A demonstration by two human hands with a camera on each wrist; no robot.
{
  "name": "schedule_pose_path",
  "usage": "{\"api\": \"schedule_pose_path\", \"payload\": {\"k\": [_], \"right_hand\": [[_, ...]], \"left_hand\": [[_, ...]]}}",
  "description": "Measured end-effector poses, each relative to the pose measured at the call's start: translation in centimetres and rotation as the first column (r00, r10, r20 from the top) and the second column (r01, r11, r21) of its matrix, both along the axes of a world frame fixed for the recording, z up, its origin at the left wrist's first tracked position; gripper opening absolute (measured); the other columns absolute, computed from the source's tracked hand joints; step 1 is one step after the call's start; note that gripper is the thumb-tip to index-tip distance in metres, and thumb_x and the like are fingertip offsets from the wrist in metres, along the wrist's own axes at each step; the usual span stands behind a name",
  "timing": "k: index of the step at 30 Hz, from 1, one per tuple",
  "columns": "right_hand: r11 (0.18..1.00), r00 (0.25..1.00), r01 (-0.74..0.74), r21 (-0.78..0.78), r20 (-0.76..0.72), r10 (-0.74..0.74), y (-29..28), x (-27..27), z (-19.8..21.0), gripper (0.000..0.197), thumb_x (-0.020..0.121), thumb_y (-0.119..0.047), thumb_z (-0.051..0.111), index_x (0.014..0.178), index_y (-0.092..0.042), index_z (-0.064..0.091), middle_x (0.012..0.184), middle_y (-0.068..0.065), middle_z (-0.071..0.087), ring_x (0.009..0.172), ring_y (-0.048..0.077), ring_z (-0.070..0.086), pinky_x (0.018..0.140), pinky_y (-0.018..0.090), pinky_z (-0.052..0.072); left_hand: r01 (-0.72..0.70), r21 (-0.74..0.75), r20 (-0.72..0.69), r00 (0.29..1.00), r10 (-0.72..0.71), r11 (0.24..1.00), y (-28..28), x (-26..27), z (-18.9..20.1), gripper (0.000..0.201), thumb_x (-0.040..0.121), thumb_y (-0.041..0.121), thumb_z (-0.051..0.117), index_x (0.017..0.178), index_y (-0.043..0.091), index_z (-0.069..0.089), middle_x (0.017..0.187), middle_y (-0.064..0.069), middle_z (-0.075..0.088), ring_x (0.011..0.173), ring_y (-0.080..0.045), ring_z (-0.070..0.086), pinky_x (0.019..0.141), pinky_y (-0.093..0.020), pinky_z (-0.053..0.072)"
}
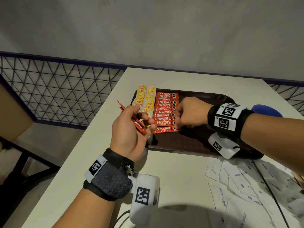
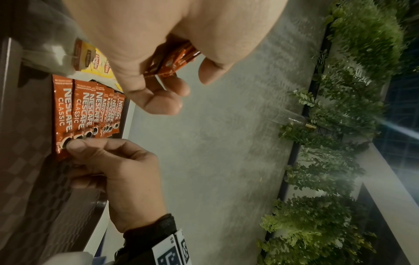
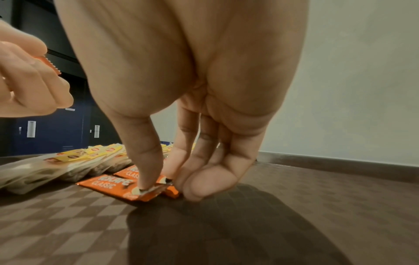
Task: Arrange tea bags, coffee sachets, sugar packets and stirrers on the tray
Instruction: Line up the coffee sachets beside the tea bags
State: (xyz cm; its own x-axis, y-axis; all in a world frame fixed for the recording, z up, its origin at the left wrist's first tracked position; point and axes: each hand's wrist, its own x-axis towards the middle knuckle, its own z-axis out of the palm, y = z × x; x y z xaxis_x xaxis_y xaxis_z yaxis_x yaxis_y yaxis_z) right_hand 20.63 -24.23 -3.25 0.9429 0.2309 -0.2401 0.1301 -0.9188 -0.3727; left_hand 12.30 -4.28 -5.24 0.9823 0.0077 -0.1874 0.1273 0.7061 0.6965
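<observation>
A dark brown tray lies on the white table. Two columns of yellow tea bags fill its left end. Beside them runs an overlapping column of red coffee sachets. My right hand pinches the right end of the nearest coffee sachet, thumb on top, flat on the tray. My left hand hovers over the tray's left edge and grips a small bundle of red coffee sachets, also seen as sachets in the left wrist view.
A loose heap of white sugar packets lies on the table near the front right. A blue bowl shows behind my right wrist. A black wire mesh fence runs left of the table. The tray's right half is bare.
</observation>
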Motion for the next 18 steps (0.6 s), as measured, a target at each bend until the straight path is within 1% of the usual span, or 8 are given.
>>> {"api": "schedule_pose_path", "payload": {"k": [2,4,7,9,11,13,15,18], "right_hand": [[1.000,1.000,-0.002,-0.007,0.006,0.002,-0.2,0.0,0.1,0.020,0.079,-0.020,0.089,0.087,-0.006,0.077,0.083,0.012,0.078,0.058,0.017,0.065,0.061,0.031,0.061],[1.000,1.000,-0.007,-0.011,0.017,0.007,-0.3,0.0,0.3,0.018,0.080,-0.021,0.088,0.085,-0.008,0.077,0.079,0.010,0.078,0.057,0.016,0.066,0.061,0.031,0.060],[0.999,0.997,-0.046,-0.006,0.057,0.046,-0.2,-0.2,0.6,0.013,0.081,-0.024,0.087,0.084,-0.015,0.078,0.078,-0.001,0.076,0.053,0.001,0.061,0.060,0.023,0.054],[0.995,0.992,-0.088,-0.037,0.086,0.091,0.1,-0.5,0.6,0.012,0.082,-0.029,0.087,0.085,-0.020,0.080,0.081,-0.007,0.075,0.066,-0.001,0.064,0.065,0.019,0.051],[0.991,0.990,-0.113,-0.075,0.078,0.119,0.4,-0.7,0.2,0.012,0.080,-0.032,0.088,0.083,-0.023,0.081,0.083,-0.008,0.076,0.083,0.006,0.067,0.077,0.027,0.057],[0.987,0.990,-0.122,-0.100,0.054,0.128,0.5,-0.8,-0.1,0.012,0.079,-0.031,0.089,0.081,-0.022,0.082,0.084,-0.008,0.077,0.088,0.009,0.069,0.087,0.036,0.059],[0.985,0.990,-0.133,-0.111,0.034,0.138,0.5,-0.9,-0.1,0.010,0.078,-0.029,0.089,0.081,-0.022,0.082,0.084,-0.009,0.078,0.091,0.009,0.070,0.089,0.037,0.060],[0.983,0.989,-0.143,-0.116,0.028,0.147,0.6,-1.2,0.2,0.010,0.079,-0.029,0.088,0.082,-0.022,0.082,0.084,-0.009,0.078,0.089,0.008,0.070,0.087,0.034,0.060]], "left_hand": [[0.002,-0.001,0.000,1.000,-0.002,1.000,0.0,0.0,-0.1,0.019,0.103,0.020,0.051,0.090,0.006,0.053,0.070,-0.007,0.050,0.062,-0.022,0.052,0.054,-0.031,0.049],[0.004,-0.001,0.001,1.000,-0.004,1.000,0.0,0.1,-0.1,0.018,0.103,0.020,0.051,0.091,0.006,0.053,0.070,-0.007,0.050,0.062,-0.022,0.052,0.055,-0.031,0.049],[0.004,0.001,0.000,1.000,-0.004,1.000,0.0,0.1,-0.2,0.020,0.103,0.021,0.051,0.090,0.006,0.054,0.070,-0.007,0.050,0.062,-0.022,0.052,0.055,-0.031,0.049],[0.001,0.003,-0.003,1.000,-0.001,1.000,0.0,0.0,-0.1,0.020,0.103,0.021,0.051,0.088,0.007,0.054,0.070,-0.007,0.051,0.061,-0.022,0.052,0.054,-0.031,0.049],[-0.001,0.004,-0.003,1.000,0.001,1.000,0.0,0.0,-0.1,0.020,0.102,0.020,0.052,0.087,0.007,0.054,0.070,-0.007,0.050,0.060,-0.022,0.052,0.053,-0.031,0.050],[0.002,0.003,-0.001,1.000,-0.002,1.000,0.0,0.0,0.0,0.019,0.102,0.020,0.052,0.088,0.007,0.054,0.070,-0.007,0.050,0.060,-0.022,0.052,0.053,-0.030,0.050],[0.005,0.001,0.000,1.000,-0.005,1.000,-0.1,-0.1,0.0,0.018,0.102,0.020,0.051,0.091,0.007,0.053,0.070,-0.007,0.050,0.061,-0.021,0.052,0.054,-0.030,0.049],[0.005,-0.001,-0.001,1.000,-0.005,1.000,-0.1,-0.1,0.0,0.017,0.103,0.020,0.051,0.093,0.006,0.053,0.070,-0.007,0.051,0.063,-0.021,0.052,0.055,-0.030,0.049]]}}
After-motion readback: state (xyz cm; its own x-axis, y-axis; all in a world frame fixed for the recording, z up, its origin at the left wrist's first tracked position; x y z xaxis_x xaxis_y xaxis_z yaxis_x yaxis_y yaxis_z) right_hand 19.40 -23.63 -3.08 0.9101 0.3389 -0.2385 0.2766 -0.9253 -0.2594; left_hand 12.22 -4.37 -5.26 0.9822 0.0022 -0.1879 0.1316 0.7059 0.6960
